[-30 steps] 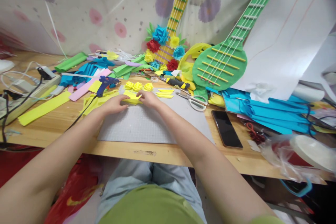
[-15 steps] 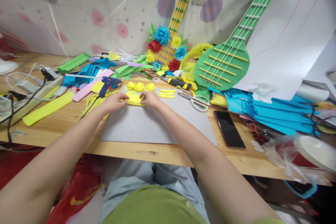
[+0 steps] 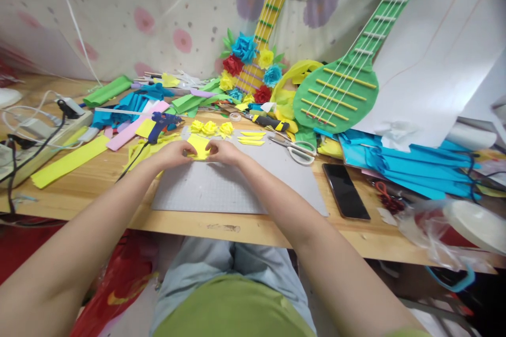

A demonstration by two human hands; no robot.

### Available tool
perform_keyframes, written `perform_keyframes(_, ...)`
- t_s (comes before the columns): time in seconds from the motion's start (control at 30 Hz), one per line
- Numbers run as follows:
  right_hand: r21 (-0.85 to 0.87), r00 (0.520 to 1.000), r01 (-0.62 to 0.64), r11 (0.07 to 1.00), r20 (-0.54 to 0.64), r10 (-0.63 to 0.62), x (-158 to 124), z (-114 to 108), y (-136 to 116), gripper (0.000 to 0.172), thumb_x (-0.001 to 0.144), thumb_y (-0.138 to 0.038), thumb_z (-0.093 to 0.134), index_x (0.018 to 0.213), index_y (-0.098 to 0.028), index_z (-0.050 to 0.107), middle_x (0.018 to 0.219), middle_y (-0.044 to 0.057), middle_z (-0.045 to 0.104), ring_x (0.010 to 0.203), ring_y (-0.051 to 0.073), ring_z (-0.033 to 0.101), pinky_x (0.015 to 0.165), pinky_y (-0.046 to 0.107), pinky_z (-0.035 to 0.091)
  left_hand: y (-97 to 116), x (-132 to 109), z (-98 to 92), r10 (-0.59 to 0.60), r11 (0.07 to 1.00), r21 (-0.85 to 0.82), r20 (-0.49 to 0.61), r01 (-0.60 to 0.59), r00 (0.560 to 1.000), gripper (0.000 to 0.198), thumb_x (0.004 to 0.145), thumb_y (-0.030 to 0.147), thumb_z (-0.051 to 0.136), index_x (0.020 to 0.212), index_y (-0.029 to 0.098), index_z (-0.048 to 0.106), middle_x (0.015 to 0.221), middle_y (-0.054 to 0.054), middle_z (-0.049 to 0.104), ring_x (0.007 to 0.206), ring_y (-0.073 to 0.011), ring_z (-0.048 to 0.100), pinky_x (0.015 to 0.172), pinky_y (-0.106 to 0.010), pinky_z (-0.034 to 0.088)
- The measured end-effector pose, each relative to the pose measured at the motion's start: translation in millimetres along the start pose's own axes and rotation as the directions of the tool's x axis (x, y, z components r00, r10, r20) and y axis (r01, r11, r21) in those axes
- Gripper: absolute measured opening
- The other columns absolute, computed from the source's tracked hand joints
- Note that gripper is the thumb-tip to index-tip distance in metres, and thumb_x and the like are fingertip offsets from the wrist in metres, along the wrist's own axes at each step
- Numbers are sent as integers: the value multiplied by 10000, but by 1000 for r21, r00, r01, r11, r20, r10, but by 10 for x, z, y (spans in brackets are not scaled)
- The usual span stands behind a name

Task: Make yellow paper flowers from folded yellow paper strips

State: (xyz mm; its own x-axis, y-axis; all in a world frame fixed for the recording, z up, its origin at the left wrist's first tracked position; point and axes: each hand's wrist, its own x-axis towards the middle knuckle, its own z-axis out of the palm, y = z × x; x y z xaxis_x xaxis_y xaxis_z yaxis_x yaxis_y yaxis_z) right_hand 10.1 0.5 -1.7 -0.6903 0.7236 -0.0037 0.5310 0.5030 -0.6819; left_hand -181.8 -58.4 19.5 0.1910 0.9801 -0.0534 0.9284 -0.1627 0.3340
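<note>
Between my two hands is a piece of yellow crepe paper [image 3: 200, 145], over the far part of a grey cutting mat [image 3: 213, 189]. My left hand [image 3: 176, 154] pinches its left edge, while my right hand [image 3: 224, 152] grips the right edge with thumb and fingers. The paper's near edge looks folded or bunched between the fingertips. Just beyond it sit three yellow paper flowers [image 3: 210, 128]. Several narrow yellow paper strips [image 3: 252, 138] lie on the mat to the right of my right hand, with white-handled scissors [image 3: 300, 153] beside them.
A blue glue gun [image 3: 161, 125] with a cord lies left of the mat. A phone [image 3: 345, 191] rests to the right, near blue crepe paper [image 3: 411, 166]. Green [image 3: 336, 97] and yellow [image 3: 272, 8] paper instruments lean at the back. A power strip [image 3: 47, 139] stands far left.
Both hands have drawn slightly closer together, and the yellow paper between them looks narrower and more gathered at its near edge. The view has shifted a little.
</note>
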Motion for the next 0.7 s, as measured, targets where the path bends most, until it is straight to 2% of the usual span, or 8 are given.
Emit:
perform_keyframes(0.1,-24,999,19,1000,-38,-20,-13,15,16,233,713,-226,610,937,-163,604,866,6,611,778,104,536,693,213,384,-27,-4,4,56,998,-6,21,-56,998,311,630,386,540,842,187,649,944,-55,662,908,-203,583,833,-302,423)
perform_keyframes(0.23,-206,992,81,975,-83,-100,-25,36,20,171,694,-192,615,860,-149,628,917,51,572,867,149,505,779,255,379,9,-27,-22,35,999,-12,28,-35,999,350,595,437,587,839,192,641,935,-49,656,889,-210,580,807,-305,427)
perform_keyframes(0.37,-233,984,102,967,-116,-132,-13,83,41,98,732,-151,546,792,-150,623,877,58,555,863,158,492,805,269,374,32,-59,-30,34,999,-32,18,-33,999,389,607,458,591,886,191,631,966,-56,646,897,-210,576,808,-308,429)
perform_keyframes(0.47,-186,980,82,979,-166,-114,8,120,74,112,735,-130,523,803,-156,608,863,49,554,856,159,486,808,276,379,-12,-51,8,21,1000,-19,-84,-23,996,319,686,413,510,878,189,632,969,-66,637,936,-214,566,845,-326,421)
perform_keyframes(0.57,-77,965,43,996,-255,-61,38,141,118,147,727,-107,522,843,-163,591,859,30,556,841,145,485,809,275,387,-74,12,66,-7,999,30,-183,13,983,305,688,386,514,875,179,637,1008,-85,617,1016,-230,536,911,-344,394)
perform_keyframes(0.63,23,953,6,1000,-303,2,56,142,146,160,721,-98,525,855,-164,583,856,22,556,811,131,490,787,268,400,-88,83,89,-39,997,63,-181,51,983,336,653,383,560,913,185,636,1039,-84,610,1033,-238,530,918,-345,393)
perform_keyframes(0.7,113,943,-31,993,-327,67,64,132,166,170,716,-91,522,860,-161,579,856,18,558,777,119,496,761,263,411,-66,165,83,-74,992,91,-128,86,989,405,618,378,600,975,187,624,1061,-83,611,1015,-239,543,889,-333,408)
